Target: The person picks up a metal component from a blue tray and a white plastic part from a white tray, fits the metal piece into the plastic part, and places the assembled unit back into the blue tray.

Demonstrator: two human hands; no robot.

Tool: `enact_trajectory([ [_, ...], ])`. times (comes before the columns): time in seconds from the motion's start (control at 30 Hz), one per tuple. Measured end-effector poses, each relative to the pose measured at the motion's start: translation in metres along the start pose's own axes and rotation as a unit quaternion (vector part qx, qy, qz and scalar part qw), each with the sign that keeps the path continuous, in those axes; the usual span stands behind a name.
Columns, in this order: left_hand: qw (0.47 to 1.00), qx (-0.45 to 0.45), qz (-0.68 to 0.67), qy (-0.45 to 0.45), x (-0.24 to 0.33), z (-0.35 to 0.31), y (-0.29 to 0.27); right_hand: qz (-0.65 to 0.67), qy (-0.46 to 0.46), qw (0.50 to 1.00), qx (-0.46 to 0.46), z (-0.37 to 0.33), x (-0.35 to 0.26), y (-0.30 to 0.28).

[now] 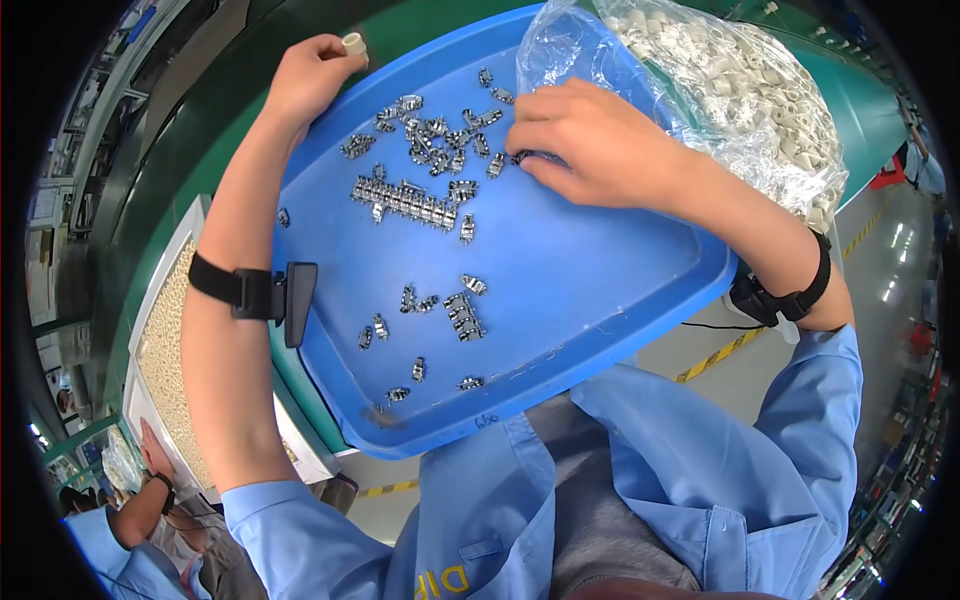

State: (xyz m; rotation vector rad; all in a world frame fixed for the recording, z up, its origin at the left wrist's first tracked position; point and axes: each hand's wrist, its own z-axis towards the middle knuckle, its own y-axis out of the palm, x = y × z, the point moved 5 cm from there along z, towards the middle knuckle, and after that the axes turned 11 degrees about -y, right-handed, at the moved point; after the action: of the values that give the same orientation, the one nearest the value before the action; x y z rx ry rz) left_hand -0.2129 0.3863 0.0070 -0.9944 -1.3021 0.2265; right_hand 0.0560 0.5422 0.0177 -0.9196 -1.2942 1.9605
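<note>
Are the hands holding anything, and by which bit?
Left hand holds a cream tube by its lower part. Right hand is at a metal piece, hold unclear.

In the middle lies a tray (590, 265), parts (405, 203) scattered in it, mostly toward the far left. A bag (570, 50) of rings (735, 75) overlaps its far right rim. Left of the tray stands a box (308, 455) of pieces (172, 350), a co-worker (100, 545) beside it.
</note>
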Motion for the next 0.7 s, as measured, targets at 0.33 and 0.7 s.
enact_trajectory([
  [0.33, 0.994, -0.103, 0.039, 0.015, -0.007, 0.019, 0.017, 0.029, -0.064, 0.997, 0.035, 0.002, -0.005, -0.004],
  [0.7, 0.998, -0.055, 0.035, 0.014, 0.009, -0.007, -0.018, 0.269, 0.069, 0.961, 0.002, 0.011, -0.015, -0.010],
])
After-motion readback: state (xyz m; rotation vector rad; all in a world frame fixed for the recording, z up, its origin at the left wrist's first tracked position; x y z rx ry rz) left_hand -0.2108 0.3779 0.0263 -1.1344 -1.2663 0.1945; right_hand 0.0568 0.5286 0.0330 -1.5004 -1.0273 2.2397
